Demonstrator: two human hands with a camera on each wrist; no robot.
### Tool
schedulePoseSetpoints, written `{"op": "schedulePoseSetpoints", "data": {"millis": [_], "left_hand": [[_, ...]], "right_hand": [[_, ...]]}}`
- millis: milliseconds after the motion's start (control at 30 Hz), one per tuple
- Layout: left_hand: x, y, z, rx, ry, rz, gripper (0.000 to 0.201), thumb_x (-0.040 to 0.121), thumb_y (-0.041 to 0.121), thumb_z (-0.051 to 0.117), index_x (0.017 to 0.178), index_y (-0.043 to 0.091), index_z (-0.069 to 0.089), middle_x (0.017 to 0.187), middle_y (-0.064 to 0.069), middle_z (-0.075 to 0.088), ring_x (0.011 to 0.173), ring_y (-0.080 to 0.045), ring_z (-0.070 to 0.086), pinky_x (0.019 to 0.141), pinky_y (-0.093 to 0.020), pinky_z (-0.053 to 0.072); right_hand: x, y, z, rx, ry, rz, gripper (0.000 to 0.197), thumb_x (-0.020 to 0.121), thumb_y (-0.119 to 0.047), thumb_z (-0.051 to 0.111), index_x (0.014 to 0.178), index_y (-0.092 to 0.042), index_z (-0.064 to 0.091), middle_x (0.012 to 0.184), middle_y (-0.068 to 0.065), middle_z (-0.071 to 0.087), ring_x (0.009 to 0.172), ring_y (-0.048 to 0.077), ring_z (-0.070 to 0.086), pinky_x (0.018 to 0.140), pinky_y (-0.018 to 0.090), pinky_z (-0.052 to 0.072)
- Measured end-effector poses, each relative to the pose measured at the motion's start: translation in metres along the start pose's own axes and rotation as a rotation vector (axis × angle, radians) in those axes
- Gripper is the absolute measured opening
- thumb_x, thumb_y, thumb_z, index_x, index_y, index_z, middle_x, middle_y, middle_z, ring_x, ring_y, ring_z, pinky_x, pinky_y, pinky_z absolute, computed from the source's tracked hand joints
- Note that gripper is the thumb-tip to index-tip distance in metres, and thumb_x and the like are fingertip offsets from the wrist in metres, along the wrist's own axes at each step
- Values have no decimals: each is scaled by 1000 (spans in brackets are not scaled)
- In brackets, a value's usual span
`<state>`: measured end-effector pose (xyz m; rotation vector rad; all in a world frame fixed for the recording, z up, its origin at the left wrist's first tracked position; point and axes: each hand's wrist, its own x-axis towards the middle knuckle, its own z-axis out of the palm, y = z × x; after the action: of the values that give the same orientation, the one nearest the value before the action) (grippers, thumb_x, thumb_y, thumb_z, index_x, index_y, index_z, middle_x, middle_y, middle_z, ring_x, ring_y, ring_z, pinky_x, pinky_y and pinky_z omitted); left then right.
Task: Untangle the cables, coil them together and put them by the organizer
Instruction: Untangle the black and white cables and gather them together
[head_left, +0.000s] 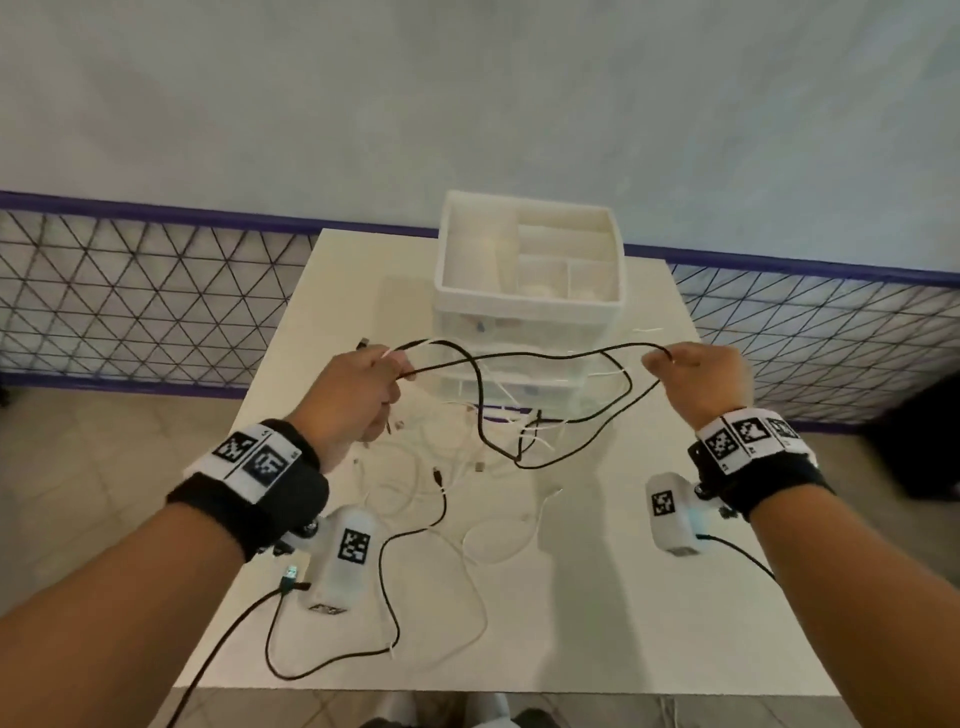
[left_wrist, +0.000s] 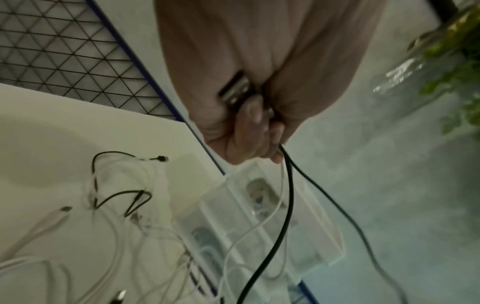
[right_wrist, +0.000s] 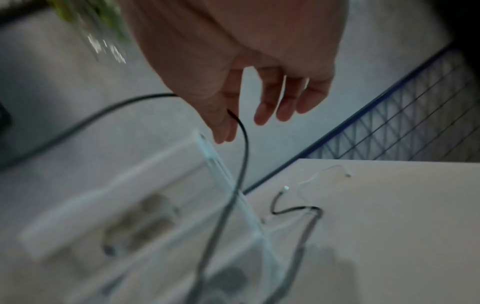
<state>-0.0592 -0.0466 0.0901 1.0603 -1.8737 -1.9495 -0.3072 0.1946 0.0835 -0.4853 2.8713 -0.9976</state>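
Note:
A black cable (head_left: 519, 356) hangs in loops between my two raised hands in front of the white drawer organizer (head_left: 530, 306). My left hand (head_left: 358, 389) grips one stretch of it together with a white cable and a metal plug (left_wrist: 236, 90). My right hand (head_left: 696, 379) pinches the black cable (right_wrist: 241, 131) between thumb and forefinger, its other fingers loosely spread. A tangle of white cables (head_left: 447, 467) lies on the white table (head_left: 675, 597) under the hands, with another black cable (head_left: 389, 571) running towards the near edge.
The organizer has an open compartment tray on top and clear drawers (left_wrist: 259, 222) below. A wire-mesh fence (head_left: 130, 296) stands behind the table. A dark object (head_left: 924, 441) sits on the floor at the right. A leafy plant (left_wrist: 457, 61) shows in the left wrist view.

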Motion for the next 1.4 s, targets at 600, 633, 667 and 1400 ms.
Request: {"op": "schedulePoseSetpoints", "data": {"millis": [600,633,667,1400], "left_hand": [[-8,-3,2,235,-109,-10,31,101,30,52,85,7,65,61,1,37,50,-12,24,39,-18,16],[-8,-5,5,214,-85,-5,31,100,30,52,84,7,67,61,1,38,50,-13,24,39,-18,16],[-8,-6,9,191,-70,-7,32,100,29,53,83,7,68,61,0,38,51,-14,23,40,-19,16],[-23,8,36,-24,-324,-174,26,103,26,47,93,6,60,62,0,45,44,-5,34,32,-15,19]], "right_hand": [[21,-28,-34,169,57,-55,40,92,-15,64,127,-33,59,105,-4,72,75,17,73,67,36,61],[17,-14,-23,8,-93,-4,54,89,-11,64,136,-35,51,121,7,69,88,22,73,71,35,60],[10,-4,-13,-145,-200,22,66,87,-8,64,144,-33,42,133,13,61,104,28,68,82,38,58],[-41,-41,32,329,-134,-255,21,79,-34,82,71,-15,77,61,2,72,57,16,71,72,39,62]]}}
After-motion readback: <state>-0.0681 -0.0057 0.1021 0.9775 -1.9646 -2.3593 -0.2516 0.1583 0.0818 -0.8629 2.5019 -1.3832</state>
